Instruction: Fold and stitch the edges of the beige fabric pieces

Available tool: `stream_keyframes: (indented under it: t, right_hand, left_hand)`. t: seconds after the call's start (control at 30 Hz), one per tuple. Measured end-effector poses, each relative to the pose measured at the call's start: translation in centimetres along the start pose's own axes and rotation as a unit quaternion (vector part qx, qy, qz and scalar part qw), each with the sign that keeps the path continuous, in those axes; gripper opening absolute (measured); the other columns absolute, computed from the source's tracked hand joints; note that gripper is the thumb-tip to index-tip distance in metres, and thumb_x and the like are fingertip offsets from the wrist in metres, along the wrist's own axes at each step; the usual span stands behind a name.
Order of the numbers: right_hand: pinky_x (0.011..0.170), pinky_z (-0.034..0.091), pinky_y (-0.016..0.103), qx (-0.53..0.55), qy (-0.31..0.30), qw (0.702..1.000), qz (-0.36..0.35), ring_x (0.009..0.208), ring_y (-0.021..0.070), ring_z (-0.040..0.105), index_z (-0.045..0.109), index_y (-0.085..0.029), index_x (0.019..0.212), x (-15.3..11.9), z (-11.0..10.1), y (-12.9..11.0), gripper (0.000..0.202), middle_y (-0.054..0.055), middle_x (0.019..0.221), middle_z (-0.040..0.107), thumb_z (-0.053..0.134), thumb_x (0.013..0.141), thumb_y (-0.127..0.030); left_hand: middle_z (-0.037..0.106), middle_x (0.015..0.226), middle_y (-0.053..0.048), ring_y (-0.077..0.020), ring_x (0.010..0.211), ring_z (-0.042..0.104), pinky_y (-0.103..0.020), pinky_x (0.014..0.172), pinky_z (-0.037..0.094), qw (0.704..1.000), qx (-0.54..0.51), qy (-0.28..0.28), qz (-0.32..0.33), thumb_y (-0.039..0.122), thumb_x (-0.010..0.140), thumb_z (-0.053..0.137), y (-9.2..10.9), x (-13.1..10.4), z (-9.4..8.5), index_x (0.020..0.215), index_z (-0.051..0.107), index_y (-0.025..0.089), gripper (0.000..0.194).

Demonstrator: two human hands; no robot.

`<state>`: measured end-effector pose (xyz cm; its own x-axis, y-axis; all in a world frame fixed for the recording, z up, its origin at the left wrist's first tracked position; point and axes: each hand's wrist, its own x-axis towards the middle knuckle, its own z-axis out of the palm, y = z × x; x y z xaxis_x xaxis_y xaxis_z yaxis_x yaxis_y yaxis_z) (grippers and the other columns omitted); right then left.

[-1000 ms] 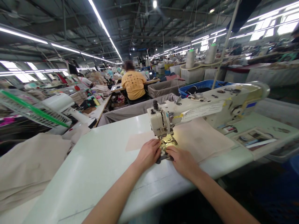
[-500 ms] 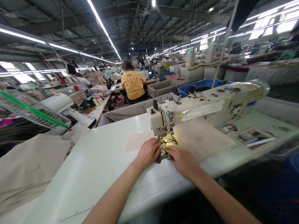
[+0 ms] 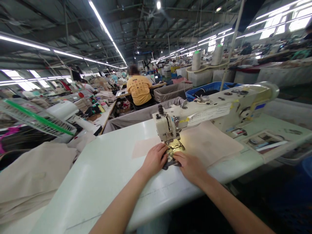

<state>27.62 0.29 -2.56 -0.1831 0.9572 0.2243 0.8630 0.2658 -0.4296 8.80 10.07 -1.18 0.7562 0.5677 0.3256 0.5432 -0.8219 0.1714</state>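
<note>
The beige fabric (image 3: 212,143) is lying on the pale table (image 3: 104,162), partly beneath the arm of the sewing machine (image 3: 190,110). Its long axis is running sideways, from the machine's needle end toward the right and slightly toward the near edge. A paler flat piece (image 3: 142,148) is extending to the left beyond the needle area; whether the two are joining is hidden. The machine's arm is stretching from right to left, its head (image 3: 162,126) pointing down over the lit metal plate (image 3: 175,146).

The left hand (image 3: 154,160) is resting with bent fingers at the plate's left edge, and the right hand (image 3: 192,167) is reaching its fingertips onto the near right part. Whether either is gripping something thin is impossible to tell.

Compared with the earlier frames, the hands and fabric are keeping nearly the same places by the machine. The view is shifting slightly, and more of a bright pink item (image 3: 8,135) is showing at the left edge, beyond the heaped beige cloth (image 3: 36,175).
</note>
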Motion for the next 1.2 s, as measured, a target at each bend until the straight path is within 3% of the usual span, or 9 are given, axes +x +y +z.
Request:
stream_keyframes:
  t: [0.37, 0.57, 0.7, 0.8, 0.9, 1.0, 1.2]
  right_hand:
    - [0.104, 0.046, 0.033, 0.011, -0.010, 1.000, 0.003, 0.119, 0.0227, 0.061, 0.067, -0.018, 0.122, 0.0, -0.3, -0.1, 0.047, 0.008, 0.134, 0.064, 0.046, 0.084, -0.001]
    - [0.102, 0.048, 0.032, 0.019, -0.002, 1.000, 0.002, 0.117, 0.0227, 0.062, 0.067, -0.017, 0.122, 0.0, -0.3, -0.2, 0.046, 0.008, 0.132, 0.065, 0.047, 0.084, -0.001]
    - [0.097, 0.050, 0.033, 0.024, 0.002, 1.000, 0.003, 0.112, 0.0232, 0.064, 0.067, -0.017, 0.121, 0.1, -0.4, -0.1, 0.045, 0.007, 0.131, 0.065, 0.048, 0.084, 0.000]
    - [0.094, 0.051, 0.033, 0.029, 0.003, 1.000, 0.005, 0.110, 0.0235, 0.065, 0.068, -0.017, 0.119, 0.0, -0.5, -0.2, 0.040, 0.007, 0.130, 0.065, 0.051, 0.086, -0.002]
    - [0.088, 0.052, 0.031, 0.052, 0.020, 0.998, -0.001, 0.104, 0.0226, 0.067, 0.069, -0.019, 0.112, -0.6, -0.5, -0.5, 0.023, 0.006, 0.122, 0.068, 0.055, 0.094, -0.014]
    - [0.083, 0.051, 0.030, 0.059, 0.023, 0.998, -0.013, 0.099, 0.0222, 0.067, 0.068, -0.019, 0.106, -1.5, -0.3, -1.0, 0.013, 0.005, 0.116, 0.068, 0.060, 0.096, -0.025]
    - [0.081, 0.049, 0.030, 0.011, -0.001, 1.000, 0.002, 0.099, 0.0228, 0.066, 0.066, -0.019, 0.107, -1.7, -0.6, -1.3, 0.013, 0.004, 0.118, 0.067, 0.061, 0.095, -0.021]
  left_hand:
    - [0.055, 0.144, -0.014, -0.0290, 0.135, 0.050, -0.055, 0.113, 0.039, 0.996, 0.039, -0.056, -0.064, 0.029, 0.099, 0.049, 0.3, 0.0, -0.1, 0.139, 0.052, 0.019, 0.041]
    - [0.053, 0.146, -0.013, -0.0287, 0.136, 0.047, -0.049, 0.112, 0.039, 0.993, 0.070, -0.063, -0.068, 0.033, 0.099, 0.050, 0.4, 0.1, -0.1, 0.140, 0.049, 0.018, 0.044]
    - [0.061, 0.132, -0.012, -0.0292, 0.122, 0.055, -0.046, 0.099, 0.048, 0.987, 0.120, -0.066, -0.086, 0.033, 0.101, 0.048, 1.0, 0.2, -1.2, 0.134, 0.054, 0.019, 0.036]
    - [0.064, 0.111, -0.011, -0.0248, 0.102, 0.060, -0.038, 0.087, 0.052, 0.982, 0.112, -0.096, -0.117, 0.019, 0.099, 0.042, 1.7, -0.3, -2.2, 0.116, 0.064, 0.019, 0.027]
    - [0.063, 0.106, -0.008, -0.0209, 0.095, 0.060, -0.032, 0.085, 0.052, 0.987, 0.057, -0.125, -0.079, 0.015, 0.097, 0.044, 2.7, -1.1, -2.5, 0.107, 0.066, 0.019, 0.025]
    - [0.062, 0.117, -0.009, -0.0251, 0.105, 0.058, -0.038, 0.088, 0.052, 0.989, 0.069, -0.121, -0.048, 0.019, 0.096, 0.051, 3.9, -1.4, -2.2, 0.114, 0.064, 0.020, 0.022]
    - [0.062, 0.124, -0.009, -0.0278, 0.115, 0.055, -0.043, 0.091, 0.051, 0.988, 0.093, -0.109, -0.052, 0.021, 0.098, 0.051, 4.3, -0.2, -1.5, 0.124, 0.059, 0.018, 0.028]
